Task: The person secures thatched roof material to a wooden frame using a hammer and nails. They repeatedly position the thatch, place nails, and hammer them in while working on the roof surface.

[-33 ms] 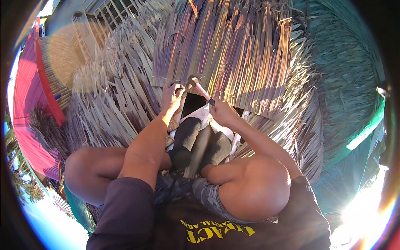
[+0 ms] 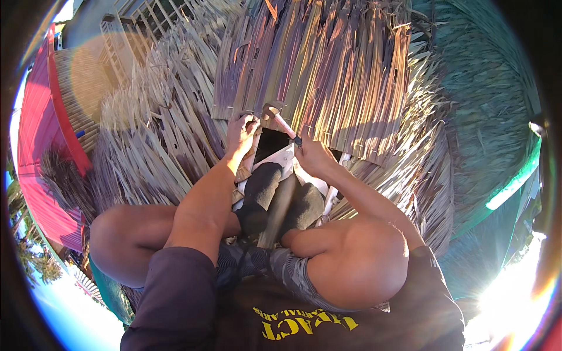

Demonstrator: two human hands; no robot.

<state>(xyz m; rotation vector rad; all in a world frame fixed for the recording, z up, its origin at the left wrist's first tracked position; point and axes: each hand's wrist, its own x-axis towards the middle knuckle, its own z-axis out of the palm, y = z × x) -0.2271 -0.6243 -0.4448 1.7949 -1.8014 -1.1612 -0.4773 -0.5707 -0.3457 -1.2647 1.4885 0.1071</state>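
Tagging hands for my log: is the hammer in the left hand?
No, the right hand grips the hammer, while the left hand is to the left of it.

Wide fisheye view, worn on the head, facing down, close above bent knees (image 2: 366,260); thatch (image 2: 328,76) farther out

From my end I see a hammer (image 2: 285,126) with a dull brownish metal head and a pale, smooth-looking shaft, material unclear. Panel (image 2: 328,76): dry leaf strips, ridged, slight sheen in sun. Thatch (image 2: 164,111): dry leaf too, rough, frayed, matt. Pole (image 2: 278,213) looks like wood, fairly smooth. Socks (image 2: 263,184): matt knit cloth. Shorts (image 2: 298,281) and shirt (image 2: 246,327): cloth, matt, the shirt printed. Red roof (image 2: 44,140): ribbed sheet; I can't tell metal from plastic.
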